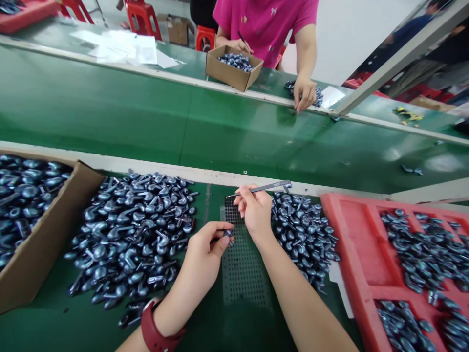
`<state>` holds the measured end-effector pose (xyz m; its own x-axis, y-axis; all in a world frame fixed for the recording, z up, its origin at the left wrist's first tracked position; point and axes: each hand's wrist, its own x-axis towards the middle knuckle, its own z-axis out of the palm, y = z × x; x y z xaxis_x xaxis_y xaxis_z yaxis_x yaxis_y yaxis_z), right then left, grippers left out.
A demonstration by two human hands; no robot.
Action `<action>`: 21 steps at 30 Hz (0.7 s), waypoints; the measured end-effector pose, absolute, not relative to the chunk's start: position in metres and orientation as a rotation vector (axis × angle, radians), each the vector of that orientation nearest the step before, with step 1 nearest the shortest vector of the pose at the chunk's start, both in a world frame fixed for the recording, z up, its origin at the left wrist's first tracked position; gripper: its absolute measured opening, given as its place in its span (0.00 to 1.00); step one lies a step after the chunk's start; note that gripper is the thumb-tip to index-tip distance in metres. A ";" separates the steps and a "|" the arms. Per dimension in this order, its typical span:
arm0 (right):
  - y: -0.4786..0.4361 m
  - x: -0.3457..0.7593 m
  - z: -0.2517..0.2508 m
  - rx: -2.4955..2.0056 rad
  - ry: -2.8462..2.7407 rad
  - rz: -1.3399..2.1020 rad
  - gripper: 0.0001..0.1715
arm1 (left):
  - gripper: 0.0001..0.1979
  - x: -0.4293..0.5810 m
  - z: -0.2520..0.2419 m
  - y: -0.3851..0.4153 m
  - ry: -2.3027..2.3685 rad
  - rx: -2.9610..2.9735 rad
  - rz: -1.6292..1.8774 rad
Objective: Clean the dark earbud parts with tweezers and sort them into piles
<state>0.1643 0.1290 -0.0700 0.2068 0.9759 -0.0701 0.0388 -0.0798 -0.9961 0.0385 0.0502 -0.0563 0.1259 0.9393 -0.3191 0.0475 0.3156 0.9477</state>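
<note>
Between thumb and fingertips my left hand (207,247) pinches a dark blue earbud shell (228,233). Just right of it and farther off, my right hand (254,210) is closed around grey tweezers (269,187), whose thin tip points left. Beneath both hands lies a sheet with a grid of small holes (245,274), its far end filled with dark pieces too small to name. A wide heap of glossy earbud shells (135,230) spreads left of my left hand. Another heap of shells (302,234) lies right of my right wrist.
A cardboard box (47,239) full of shells stands far left. At right sits a red compartment tray (361,244) holding more shells. Across the green conveyor (139,117), a person in a pink shirt (266,29) handles parts beside a small cardboard box (230,76). A metal post (399,56) slants at upper right.
</note>
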 end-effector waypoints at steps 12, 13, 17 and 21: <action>0.127 0.163 -0.069 -1.386 -1.019 1.114 0.14 | 0.12 0.038 -0.056 0.051 1.279 1.085 0.856; 0.127 0.164 -0.069 -1.386 -1.019 1.118 0.13 | 0.12 0.038 -0.056 0.051 1.279 1.088 0.855; 0.127 0.165 -0.070 -1.377 -1.018 1.137 0.13 | 0.12 0.038 -0.057 0.050 1.288 1.093 0.853; 0.128 0.164 -0.071 -1.359 -1.002 1.143 0.11 | 0.12 0.038 -0.058 0.050 1.301 1.092 0.856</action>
<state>0.1640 0.1283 -0.0708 0.1935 0.9756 -0.1038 -0.0246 -0.1010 -0.9946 0.0383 0.0497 -0.0577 0.1113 0.9461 -0.3042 0.0947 0.2946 0.9509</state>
